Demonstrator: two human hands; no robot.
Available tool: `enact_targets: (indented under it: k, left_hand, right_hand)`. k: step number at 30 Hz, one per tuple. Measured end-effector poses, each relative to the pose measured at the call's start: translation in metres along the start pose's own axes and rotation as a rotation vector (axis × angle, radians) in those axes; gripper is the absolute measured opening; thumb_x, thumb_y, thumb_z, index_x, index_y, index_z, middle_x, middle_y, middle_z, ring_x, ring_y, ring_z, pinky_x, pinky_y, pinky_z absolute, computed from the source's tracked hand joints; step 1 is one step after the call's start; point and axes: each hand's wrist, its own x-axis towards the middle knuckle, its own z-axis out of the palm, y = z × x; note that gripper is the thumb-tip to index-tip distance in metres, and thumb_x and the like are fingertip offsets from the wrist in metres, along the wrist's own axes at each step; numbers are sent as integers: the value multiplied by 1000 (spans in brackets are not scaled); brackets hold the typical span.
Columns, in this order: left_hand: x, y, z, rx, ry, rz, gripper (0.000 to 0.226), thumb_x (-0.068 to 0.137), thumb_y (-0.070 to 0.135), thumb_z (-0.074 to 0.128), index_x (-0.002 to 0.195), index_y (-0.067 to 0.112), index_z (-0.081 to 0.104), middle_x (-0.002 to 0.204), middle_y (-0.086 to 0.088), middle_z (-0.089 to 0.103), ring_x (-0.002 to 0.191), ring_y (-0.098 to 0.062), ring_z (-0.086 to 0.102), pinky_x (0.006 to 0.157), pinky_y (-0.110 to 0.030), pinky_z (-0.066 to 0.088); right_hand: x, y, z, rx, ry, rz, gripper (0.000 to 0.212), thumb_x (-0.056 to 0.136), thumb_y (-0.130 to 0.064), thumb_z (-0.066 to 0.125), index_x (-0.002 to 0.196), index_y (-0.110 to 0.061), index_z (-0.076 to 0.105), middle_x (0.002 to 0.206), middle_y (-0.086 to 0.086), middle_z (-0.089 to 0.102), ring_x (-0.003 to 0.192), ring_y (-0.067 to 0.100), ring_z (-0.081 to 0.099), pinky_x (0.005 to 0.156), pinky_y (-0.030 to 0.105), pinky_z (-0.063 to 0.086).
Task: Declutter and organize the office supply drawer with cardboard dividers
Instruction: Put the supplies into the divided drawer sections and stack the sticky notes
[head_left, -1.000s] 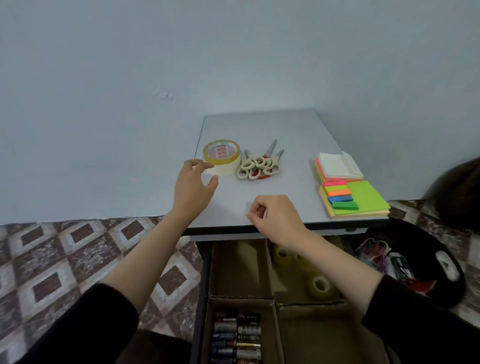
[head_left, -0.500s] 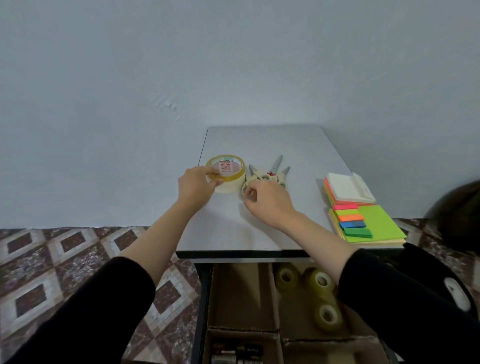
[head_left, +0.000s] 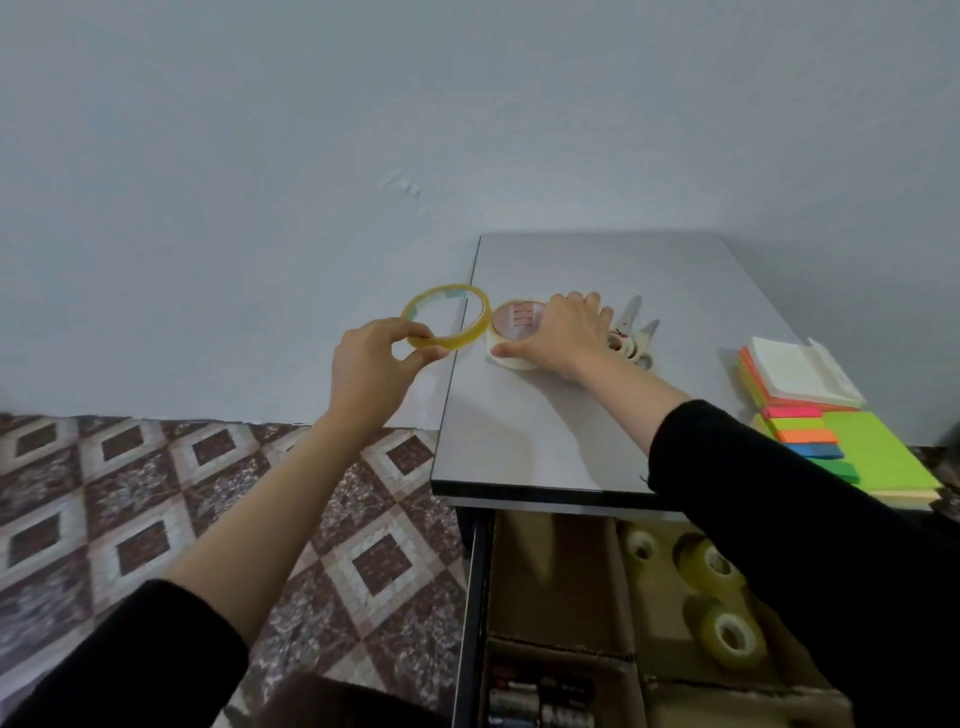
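The left hand (head_left: 371, 364) pinches a thin yellow tape ring (head_left: 451, 341), held in the air just past the table's (head_left: 649, 270) left edge; half a second ago it lay on the white tape roll (head_left: 508, 362). The right hand (head_left: 563, 332), then at the scissors (head_left: 631, 317), now clasps that roll near the left edge, and the red print on its core is too blurred to read.

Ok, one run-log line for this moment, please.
left hand: pinches thin yellow tape ring, in air | right hand: grips wide cream tape roll on grey table | drawer: open
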Motion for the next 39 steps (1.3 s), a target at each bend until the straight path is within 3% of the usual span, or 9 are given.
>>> enact_targets:
  k: [7, 14, 18, 22, 24, 26, 31, 35, 39]
  left_hand:
    - [-20, -16, -15, 6, 14, 76, 20, 74, 27, 76, 88, 13, 75, 99, -2, 71, 98, -16, 61, 79, -10, 32]
    - [-37, -19, -24, -32, 23, 72, 20, 74, 24, 76, 92, 15, 75, 111, -3, 67, 101, -11, 58, 81, 2, 28]
    - [-60, -12, -29, -72, 32, 92, 23, 73, 24, 76, 95, 19, 75, 118, -5, 65, 103, -4, 54, 91, -11, 34]
    - [-91, 0, -29, -120, 12, 101, 25, 72, 20, 76, 97, 17, 74, 118, -2, 63, 102, 1, 52, 85, 6, 29]
    - [-108, 8, -27, -152, -31, 94, 27, 72, 18, 76, 99, 16, 73, 117, 2, 59, 100, 3, 51, 82, 8, 30]
    - [-127, 15, -23, -153, -66, 96, 27, 73, 18, 76, 99, 16, 73, 113, 7, 55, 103, 0, 51, 84, 9, 27]
    - [-173, 26, -9, -168, -243, 183, 28, 70, 20, 77, 97, 29, 70, 110, 10, 55, 104, 6, 51, 84, 8, 29]
    - [-200, 33, 6, -193, -394, 231, 27, 69, 24, 76, 92, 34, 68, 112, 8, 59, 104, 7, 52, 87, 4, 32]
    - [-215, 43, 23, -131, -551, 264, 24, 72, 29, 74, 94, 38, 67, 119, 6, 61, 104, 2, 55, 92, -8, 36]
  right_hand:
    - [10, -7, 13, 22, 16, 65, 79, 66, -69, 63, 114, -6, 58, 118, 14, 54, 116, 33, 37, 95, 43, 31]
    - [-8, -8, 6, 74, 145, 3, 83, 67, -66, 65, 120, -3, 50, 122, 12, 53, 118, 30, 39, 91, 38, 34]
    - [-33, 4, -6, 298, 205, -47, 80, 61, -69, 67, 110, -7, 53, 114, 9, 54, 108, 26, 44, 79, 33, 35]
    - [-74, 35, -19, 468, 168, -99, 73, 50, -71, 68, 94, -15, 56, 100, 4, 57, 89, 19, 51, 70, 27, 33]
    - [-102, 52, -27, 501, 151, -142, 65, 47, -70, 67, 89, -21, 57, 95, 1, 61, 88, 18, 53, 69, 27, 33]
    - [-131, 70, -33, 516, 122, -192, 60, 55, -58, 76, 101, -22, 63, 100, -4, 62, 96, 17, 55, 75, 27, 37]
    - [-202, 116, -42, 498, 49, -130, 85, 62, -43, 82, 133, -11, 49, 128, 5, 53, 120, 20, 48, 92, 25, 33]
    - [-246, 144, -34, 500, -43, -116, 69, 64, -33, 84, 124, -12, 58, 112, 0, 57, 108, 16, 52, 88, 26, 39]
    - [-265, 167, -21, 516, -99, -51, 65, 64, -30, 84, 121, -10, 60, 112, 4, 57, 106, 21, 53, 94, 36, 43]
